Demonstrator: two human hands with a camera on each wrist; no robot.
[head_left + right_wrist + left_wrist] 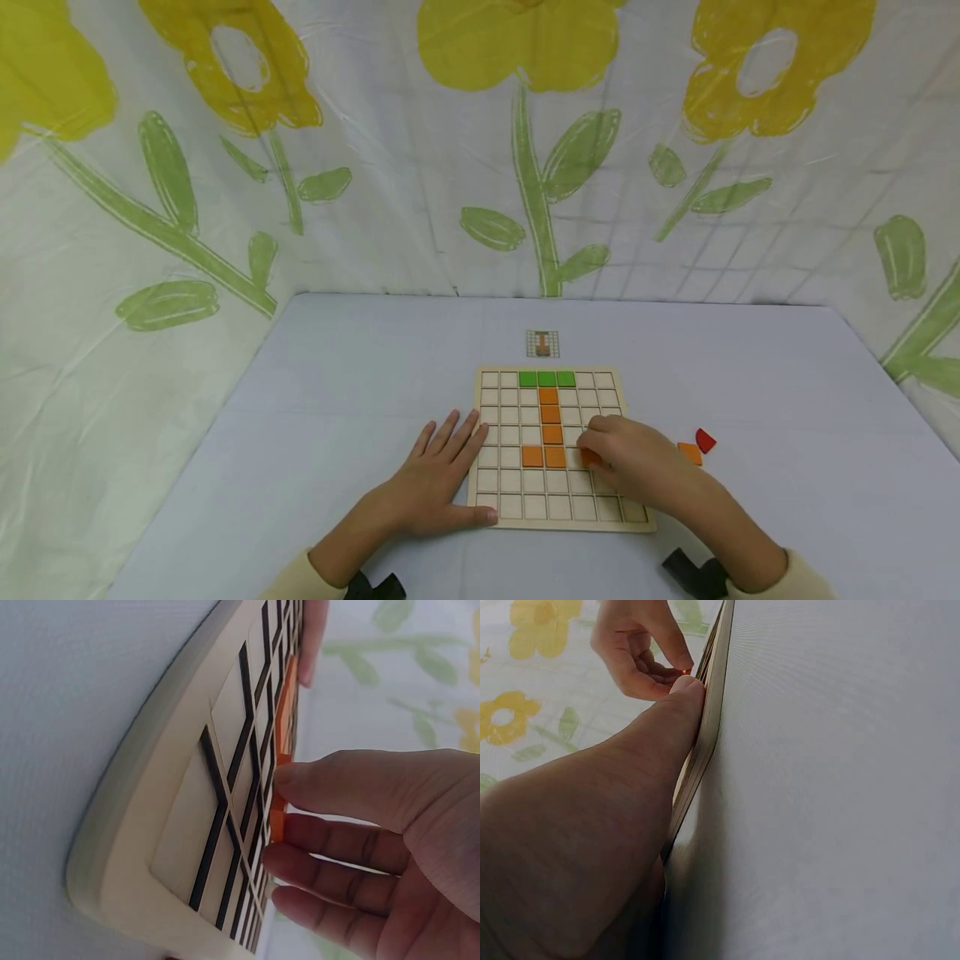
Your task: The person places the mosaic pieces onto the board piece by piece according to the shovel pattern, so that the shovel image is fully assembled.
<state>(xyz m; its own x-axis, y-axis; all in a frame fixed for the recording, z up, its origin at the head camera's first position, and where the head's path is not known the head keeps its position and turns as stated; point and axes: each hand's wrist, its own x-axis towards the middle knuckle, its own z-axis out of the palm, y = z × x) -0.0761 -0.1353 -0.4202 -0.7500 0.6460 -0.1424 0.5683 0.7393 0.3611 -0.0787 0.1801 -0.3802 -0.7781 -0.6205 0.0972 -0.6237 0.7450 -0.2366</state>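
A wooden grid board (pixel 510 524) lies on the white table. Three green square tiles (pixel 547 379) fill part of its top row, and several orange square tiles (pixel 551 414) run down a column below, one more lying left of the lowest. With fingers spread, my left hand (pixel 431 487) rests along the board's left edge, its thumb on the lower left corner. My right hand (pixel 633 458) pinches an orange tile (pixel 589 457) between thumb and fingers, low over the board right of the column. In the right wrist view that tile (pixel 278 825) is partly hidden by fingertips.
Right of the board lie a loose orange tile (pixel 689 453) and a red rounded piece (pixel 705 440). Behind the board sits a small pattern card (pixel 542 343). A flowered cloth (pixel 375 208) hangs at the table's back.
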